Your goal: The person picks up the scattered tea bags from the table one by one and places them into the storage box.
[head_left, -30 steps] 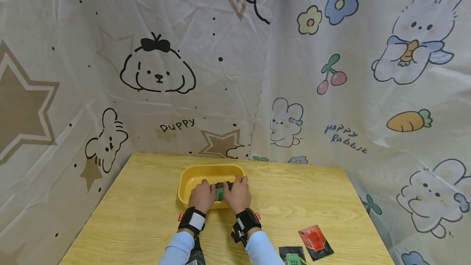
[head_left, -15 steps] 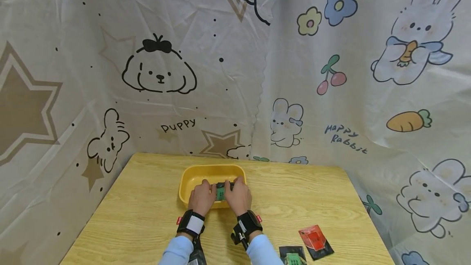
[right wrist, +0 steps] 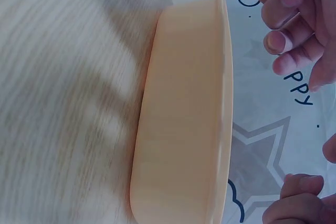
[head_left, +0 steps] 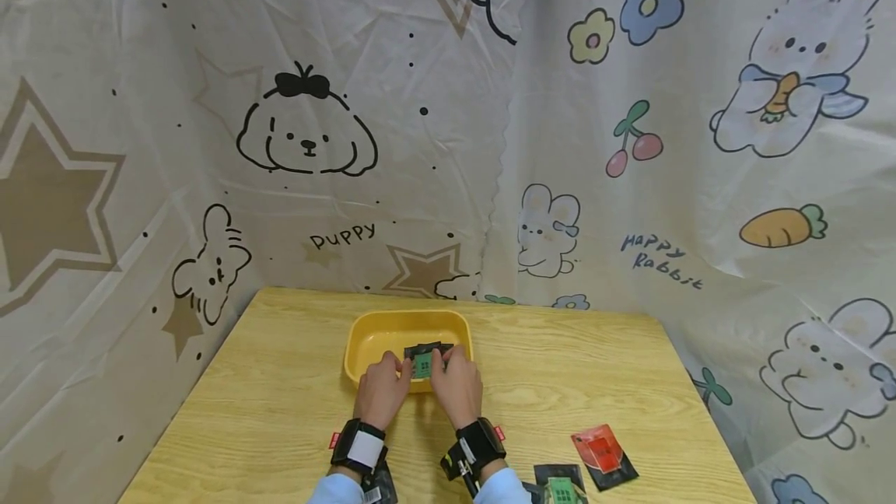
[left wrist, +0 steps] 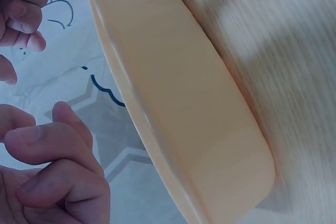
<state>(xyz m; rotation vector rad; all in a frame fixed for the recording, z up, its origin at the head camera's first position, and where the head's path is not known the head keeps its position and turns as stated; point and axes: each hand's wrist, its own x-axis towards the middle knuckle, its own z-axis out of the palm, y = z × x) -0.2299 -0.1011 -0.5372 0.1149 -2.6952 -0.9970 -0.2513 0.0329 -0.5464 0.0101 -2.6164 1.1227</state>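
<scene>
A yellow plastic tub (head_left: 409,325) holds black packets with a green label (head_left: 422,365) at its right side. My left hand (head_left: 382,391) is over the tub's near rim, left of the green label. On the label's other side is my right hand (head_left: 458,389), thumb towards the left one. Both wrist views show loosely curled fingers above the tub's rim with nothing between them. The tub's near wall (left wrist: 173,82) hides the packets from both wrist cameras.
A red and black packet (head_left: 605,456) lies at the front right of the wooden table (head_left: 560,379). Beside it is a black packet with a green label (head_left: 561,486). Another black packet (head_left: 381,486) lies partly under the left wrist. A printed cloth hangs behind.
Both hands have let go of the green-labelled packet and drawn back slightly towards the body. More of the packets in the tub now shows.
</scene>
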